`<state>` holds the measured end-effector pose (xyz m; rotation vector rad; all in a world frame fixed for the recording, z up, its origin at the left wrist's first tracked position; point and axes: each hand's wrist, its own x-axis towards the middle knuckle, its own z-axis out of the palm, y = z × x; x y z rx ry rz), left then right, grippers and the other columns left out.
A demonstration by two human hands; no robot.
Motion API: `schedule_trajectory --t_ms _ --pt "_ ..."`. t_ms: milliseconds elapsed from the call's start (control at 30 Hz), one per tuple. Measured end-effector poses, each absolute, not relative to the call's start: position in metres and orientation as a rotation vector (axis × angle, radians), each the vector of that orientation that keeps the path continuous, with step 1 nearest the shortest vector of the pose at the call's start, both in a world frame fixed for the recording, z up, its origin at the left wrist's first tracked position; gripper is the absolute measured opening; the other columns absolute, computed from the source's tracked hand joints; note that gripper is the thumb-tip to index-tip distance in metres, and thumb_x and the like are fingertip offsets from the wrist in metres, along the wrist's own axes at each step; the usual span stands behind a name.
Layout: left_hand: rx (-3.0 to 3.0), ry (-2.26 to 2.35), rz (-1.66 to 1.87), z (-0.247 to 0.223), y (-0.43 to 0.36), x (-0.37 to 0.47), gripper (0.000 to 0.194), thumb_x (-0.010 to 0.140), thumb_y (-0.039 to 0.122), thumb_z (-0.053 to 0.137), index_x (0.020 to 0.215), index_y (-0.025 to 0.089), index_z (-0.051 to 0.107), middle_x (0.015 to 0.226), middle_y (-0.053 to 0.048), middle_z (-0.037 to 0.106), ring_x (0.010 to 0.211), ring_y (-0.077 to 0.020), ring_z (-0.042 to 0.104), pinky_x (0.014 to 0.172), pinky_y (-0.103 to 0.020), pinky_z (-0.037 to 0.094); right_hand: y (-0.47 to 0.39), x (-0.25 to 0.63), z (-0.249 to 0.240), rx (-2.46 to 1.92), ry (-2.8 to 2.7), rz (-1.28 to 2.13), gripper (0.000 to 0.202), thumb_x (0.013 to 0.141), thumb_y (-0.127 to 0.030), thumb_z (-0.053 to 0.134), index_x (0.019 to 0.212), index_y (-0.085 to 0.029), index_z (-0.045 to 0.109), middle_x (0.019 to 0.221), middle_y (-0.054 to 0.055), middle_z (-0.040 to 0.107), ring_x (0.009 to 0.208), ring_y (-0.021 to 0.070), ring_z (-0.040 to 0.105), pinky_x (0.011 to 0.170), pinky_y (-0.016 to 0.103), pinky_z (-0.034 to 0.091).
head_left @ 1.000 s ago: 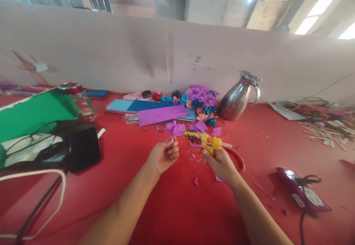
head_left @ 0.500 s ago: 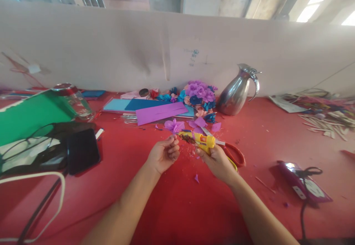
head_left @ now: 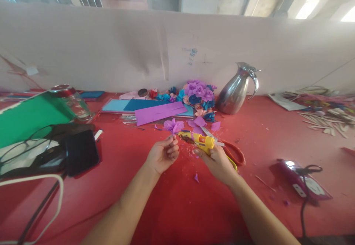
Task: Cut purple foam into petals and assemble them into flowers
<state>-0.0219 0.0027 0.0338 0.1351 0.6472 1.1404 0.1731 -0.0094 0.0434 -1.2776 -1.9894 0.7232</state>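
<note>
Between the fingertips of my left hand (head_left: pixel 165 154) is the base of a purple paper flower (head_left: pixel 173 125), its petals spread upward. My right hand (head_left: pixel 217 162) is wrapped round a yellow glue gun (head_left: pixel 200 141), whose nozzle points left and meets or nearly meets the flower's base. Scissors with red handles (head_left: pixel 235 152) lie just behind my right hand, partly hidden by it. Loose purple petals (head_left: pixel 215 126) rest beyond the glue gun. A purple paper strip (head_left: pixel 161 113) lies on blue sheets (head_left: pixel 118 105).
Finished paper flowers (head_left: pixel 200 91) are heaped near the wall, beside a metal jug (head_left: pixel 235 91). At left are a phone (head_left: pixel 81 152), a glass jar (head_left: pixel 74 102) and green paper (head_left: pixel 36 115). A purple power strip (head_left: pixel 305 182) with a cord and some sticks (head_left: pixel 321 123) lie right.
The view has shifted very slightly. Both hands keep nearly the same pose, with the flower and glue gun still held together.
</note>
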Motion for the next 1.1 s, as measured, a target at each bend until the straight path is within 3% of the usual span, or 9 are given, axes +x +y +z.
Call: schedule_trajectory --t_ms 267,700,833,967,1100 --pt "0.128 0.648 1.144 0.035 0.003 -0.022 0.009 0.084 0.008 0.050 0.077 0.012 0.053 0.060 0.004 0.041 0.042 -0.0035 0.027 0.037 -0.014 0.024 -0.010 0.174 0.046 -1.263 -1.956 0.736 0.028 0.088 -0.039 0.048 0.069 -0.019 0.054 0.062 -0.001 0.051 0.058 0.0140 0.045 0.055 0.024 0.036" --pt "0.136 0.648 1.149 0.036 0.003 -0.022 0.011 0.086 0.008 0.048 0.076 0.012 0.052 0.060 0.003 0.042 0.041 -0.0035 0.027 0.036 -0.015 0.025 -0.008 0.177 0.043 -1.251 -1.931 0.731 0.029 0.089 -0.043 0.046 0.075 -0.019 0.057 0.063 0.000 0.055 0.061 0.0164 0.052 0.056 0.025 0.038" --pt "0.134 0.685 1.157 0.036 0.004 -0.021 0.011 0.086 0.008 0.048 0.078 0.011 0.053 0.060 0.003 0.043 0.040 -0.0029 0.028 0.036 -0.014 0.024 0.000 0.196 0.049 -1.559 -1.964 0.503 0.034 0.090 -0.046 0.042 0.082 -0.018 0.060 0.070 0.004 0.062 0.064 0.0195 0.058 0.058 0.027 0.038" --pt "0.134 0.678 1.164 0.035 0.004 -0.019 0.011 0.085 0.005 0.050 0.076 0.011 0.052 0.061 0.003 0.045 0.040 -0.0023 0.030 0.036 -0.013 0.024 0.012 0.244 0.048 -2.119 -1.909 0.143 0.028 0.090 -0.037 0.040 0.100 -0.018 0.058 0.095 0.012 0.066 0.082 0.0254 0.064 0.063 0.031 0.040" --pt "0.139 0.618 1.176 0.035 0.004 -0.021 0.010 0.084 0.006 0.053 0.076 0.011 0.053 0.061 0.003 0.045 0.041 -0.0020 0.031 0.037 -0.013 0.023 0.017 0.297 0.031 -2.424 -1.860 0.054 0.031 0.089 -0.035 0.042 0.104 -0.013 0.058 0.099 0.018 0.064 0.085 0.0291 0.064 0.067 0.036 0.044"
